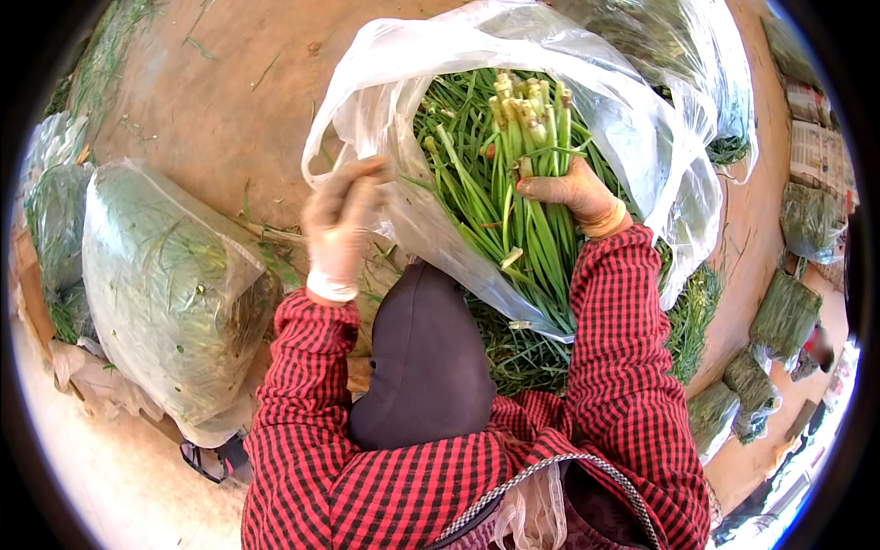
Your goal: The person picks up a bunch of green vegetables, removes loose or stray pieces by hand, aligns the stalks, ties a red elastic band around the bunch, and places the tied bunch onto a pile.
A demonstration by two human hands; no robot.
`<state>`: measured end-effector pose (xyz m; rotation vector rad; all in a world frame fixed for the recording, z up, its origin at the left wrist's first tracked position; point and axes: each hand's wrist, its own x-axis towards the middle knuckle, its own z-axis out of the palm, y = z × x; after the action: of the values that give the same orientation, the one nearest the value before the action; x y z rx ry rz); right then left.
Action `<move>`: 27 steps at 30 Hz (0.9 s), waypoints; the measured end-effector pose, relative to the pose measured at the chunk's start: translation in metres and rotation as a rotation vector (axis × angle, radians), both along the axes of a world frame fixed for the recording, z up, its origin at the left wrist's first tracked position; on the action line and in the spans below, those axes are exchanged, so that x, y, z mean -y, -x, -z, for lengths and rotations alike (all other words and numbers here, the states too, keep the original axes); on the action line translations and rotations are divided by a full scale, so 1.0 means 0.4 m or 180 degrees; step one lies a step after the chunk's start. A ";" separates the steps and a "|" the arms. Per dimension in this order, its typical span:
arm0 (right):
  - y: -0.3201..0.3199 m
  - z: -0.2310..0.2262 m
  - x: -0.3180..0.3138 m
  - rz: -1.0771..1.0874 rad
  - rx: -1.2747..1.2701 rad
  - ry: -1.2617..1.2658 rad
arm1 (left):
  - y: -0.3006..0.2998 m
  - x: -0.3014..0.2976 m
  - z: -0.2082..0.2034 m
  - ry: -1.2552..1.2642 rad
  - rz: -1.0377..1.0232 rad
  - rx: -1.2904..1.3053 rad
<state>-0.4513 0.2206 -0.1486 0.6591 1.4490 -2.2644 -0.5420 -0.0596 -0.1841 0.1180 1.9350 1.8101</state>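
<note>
My right hand [585, 194] is closed around a bunch of green-stemmed vegetables [539, 133], its pale cut ends pointing up and away from me. The bunch is over the mouth of a large clear plastic bag [632, 151], where more long green stalks [458, 179] lie. My left hand [344, 215] is smeared by motion beside the bag's left rim. Its fingers are too blurred to show whether they hold the plastic. Both wrists have pale bands, and my sleeves are red and black checked.
A full, bulging clear bag [165, 293] of greens stands at left. Another bag [724, 82] lies beyond at upper right. Several wrapped green bundles [786, 316] line the right side. Loose greens [527, 357] lie beneath the open bag, close to my knee [426, 348].
</note>
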 end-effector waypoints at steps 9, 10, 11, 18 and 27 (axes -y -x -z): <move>-0.010 -0.006 0.092 -0.0465 -0.0309 -0.0651 | -0.094 -0.089 -0.004 -0.0356 0.1529 0.0623; -0.040 0.004 0.113 -0.0267 -0.0401 -0.0588 | -0.090 -0.087 -0.019 0.0193 0.1886 -0.0393; -0.068 0.027 0.109 -0.0515 -0.0936 -0.1670 | -0.079 -0.088 -0.050 0.0727 0.2187 -0.1428; -0.254 -0.281 0.148 0.0772 -0.1084 -0.1651 | -0.171 -0.191 -0.376 0.1321 0.2100 -0.2981; -0.536 -0.741 0.248 0.2251 -0.4472 -0.2094 | -0.443 -0.306 -0.777 -0.3065 0.1142 -0.2212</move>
<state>-0.2371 0.1215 0.1477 -0.6422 3.0298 -2.8749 -0.3647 0.0628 0.1269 1.4512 1.0569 2.4341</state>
